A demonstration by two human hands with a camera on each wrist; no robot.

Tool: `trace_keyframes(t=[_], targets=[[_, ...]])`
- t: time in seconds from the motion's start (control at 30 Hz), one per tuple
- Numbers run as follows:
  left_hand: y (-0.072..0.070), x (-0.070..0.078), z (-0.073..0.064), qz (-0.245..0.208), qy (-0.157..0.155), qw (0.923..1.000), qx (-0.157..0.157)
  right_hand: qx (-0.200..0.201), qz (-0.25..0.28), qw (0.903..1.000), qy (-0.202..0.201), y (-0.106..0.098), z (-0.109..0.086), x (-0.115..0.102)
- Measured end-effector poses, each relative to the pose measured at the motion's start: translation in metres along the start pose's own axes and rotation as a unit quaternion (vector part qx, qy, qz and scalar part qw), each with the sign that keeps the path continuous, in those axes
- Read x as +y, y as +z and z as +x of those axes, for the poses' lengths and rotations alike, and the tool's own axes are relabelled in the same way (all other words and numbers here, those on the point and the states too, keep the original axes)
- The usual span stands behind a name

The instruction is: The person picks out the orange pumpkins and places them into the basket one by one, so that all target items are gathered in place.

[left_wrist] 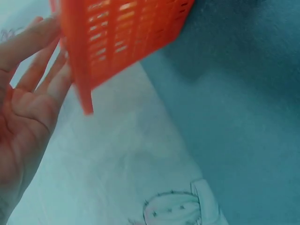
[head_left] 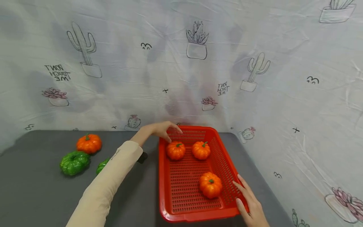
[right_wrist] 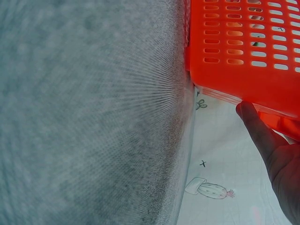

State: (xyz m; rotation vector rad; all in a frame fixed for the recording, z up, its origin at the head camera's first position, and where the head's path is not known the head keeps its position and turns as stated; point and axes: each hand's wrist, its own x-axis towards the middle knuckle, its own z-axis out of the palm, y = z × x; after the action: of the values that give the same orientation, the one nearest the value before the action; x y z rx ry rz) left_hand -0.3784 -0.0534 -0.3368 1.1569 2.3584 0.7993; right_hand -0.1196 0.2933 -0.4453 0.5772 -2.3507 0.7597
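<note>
A red slotted plastic basket point(head_left: 163, 189) holds three orange toy pumpkins: one at the far left point(head_left: 175, 150), one at the far right point(head_left: 201, 150) and one nearer the front point(head_left: 211, 185). My left hand point(head_left: 165, 128) touches the basket's far left corner, thumb and fingers spread around the rim. Its long, nearly straight fingers point(left_wrist: 35, 70) lie against the basket edge in the left wrist view. At the near right corner, my right hand point(head_left: 249, 203) rests on the rim with extended fingers. The right wrist view shows one fingertip point(right_wrist: 241, 108) touching the basket's edge.
Left of the basket on the grey table point(head_left: 34, 192) lie an orange pumpkin point(head_left: 89, 144) and a green one point(head_left: 75, 163). Another green piece point(head_left: 102, 165) is mostly hidden by my left sleeve point(head_left: 105, 186). Cactus-printed cloth point(head_left: 127, 94) stands behind and to the right.
</note>
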Motion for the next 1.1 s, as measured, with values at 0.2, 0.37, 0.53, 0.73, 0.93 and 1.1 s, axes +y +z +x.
trace_keyframes(t=[0.2, 0.37, 0.53, 0.73, 0.93, 1.1], targets=[[-0.01, -0.012, -0.037, -0.056, 0.027, 0.9971, 0.042, 0.005, 0.006, 0.9999, -0.008, 0.001, -0.001, 0.001], [-0.014, -0.029, -0.086, -0.117, 0.017, 0.9907, 0.067, -0.007, -0.004, 1.0, 0.003, -0.001, 0.0, -0.002], [-0.019, -0.047, -0.144, -0.129, -0.013, 0.9836, 0.125, -0.027, -0.012, 0.9996, 0.002, -0.003, 0.0, -0.001], [-0.028, -0.068, -0.189, -0.098, -0.072, 0.9747, 0.187, -0.034, -0.022, 0.999, 0.019, -0.005, -0.001, 0.002], [-0.033, -0.093, -0.212, -0.047, -0.153, 0.9635, 0.215, -0.038, -0.025, 0.9988, 0.02, -0.006, 0.0, 0.002], [-0.031, -0.112, -0.222, -0.049, -0.172, 0.9601, 0.215, -0.036, -0.016, 0.9992, -0.002, -0.004, 0.001, 0.002]])
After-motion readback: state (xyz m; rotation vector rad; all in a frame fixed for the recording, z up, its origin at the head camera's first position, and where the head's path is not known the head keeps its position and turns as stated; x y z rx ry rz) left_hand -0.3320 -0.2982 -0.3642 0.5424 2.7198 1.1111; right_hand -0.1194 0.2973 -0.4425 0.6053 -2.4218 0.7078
